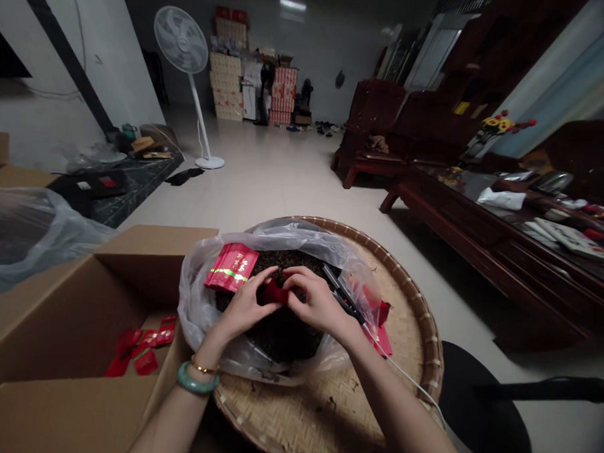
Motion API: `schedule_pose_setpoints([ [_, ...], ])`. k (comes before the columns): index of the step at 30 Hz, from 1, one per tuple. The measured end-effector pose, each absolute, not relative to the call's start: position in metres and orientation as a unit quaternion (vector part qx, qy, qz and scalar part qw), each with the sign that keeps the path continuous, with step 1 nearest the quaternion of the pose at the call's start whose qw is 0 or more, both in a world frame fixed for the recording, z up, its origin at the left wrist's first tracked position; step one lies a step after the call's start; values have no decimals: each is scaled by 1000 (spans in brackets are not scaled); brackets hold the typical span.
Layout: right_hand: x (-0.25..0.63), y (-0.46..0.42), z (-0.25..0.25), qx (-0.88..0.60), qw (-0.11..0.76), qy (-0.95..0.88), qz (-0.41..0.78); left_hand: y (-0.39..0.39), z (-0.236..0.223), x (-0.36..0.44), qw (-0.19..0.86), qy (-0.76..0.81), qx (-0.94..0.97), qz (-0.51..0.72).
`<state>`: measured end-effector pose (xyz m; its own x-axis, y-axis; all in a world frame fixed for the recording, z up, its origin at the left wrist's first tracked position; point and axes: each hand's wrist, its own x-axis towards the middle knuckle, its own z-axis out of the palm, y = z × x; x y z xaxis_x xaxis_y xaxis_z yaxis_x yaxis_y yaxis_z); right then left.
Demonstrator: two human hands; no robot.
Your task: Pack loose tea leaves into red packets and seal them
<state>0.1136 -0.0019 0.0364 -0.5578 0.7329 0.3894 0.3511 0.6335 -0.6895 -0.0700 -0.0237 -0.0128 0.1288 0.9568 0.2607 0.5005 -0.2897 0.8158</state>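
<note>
Between my two hands is a small red packet (275, 293) with dark tea leaves at its top. My left hand (251, 303) pinches its left side, and my right hand (311, 299) grips the right side. Both are over a clear plastic bag (198, 315) full of loose dark tea leaves (293, 258). A stack of flat red packets (231, 266) rests on the leaves left of my hands. Just right of my right hand lies a black hand-held sealer (343, 294) with a white cord.
The bag sits on a round woven bamboo tray (428, 325), with red packets (381, 337) at its right. An open cardboard box (52, 329) holding several red packets stands left. A black round stand base (484, 408) is at right; a white fan (189, 54) stands beyond.
</note>
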Motion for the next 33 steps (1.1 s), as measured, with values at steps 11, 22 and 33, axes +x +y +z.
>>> schedule_pose_setpoints([
  [11,120,1,48,-327,347,-834,277,-30,-20,-45,417,506,622,428],
  [22,144,15,54,-344,297,-858,240,-40,-4,-39,596,494,497,393],
  [33,136,0,49,-350,283,-822,348,-46,-13,-25,478,543,559,405],
])
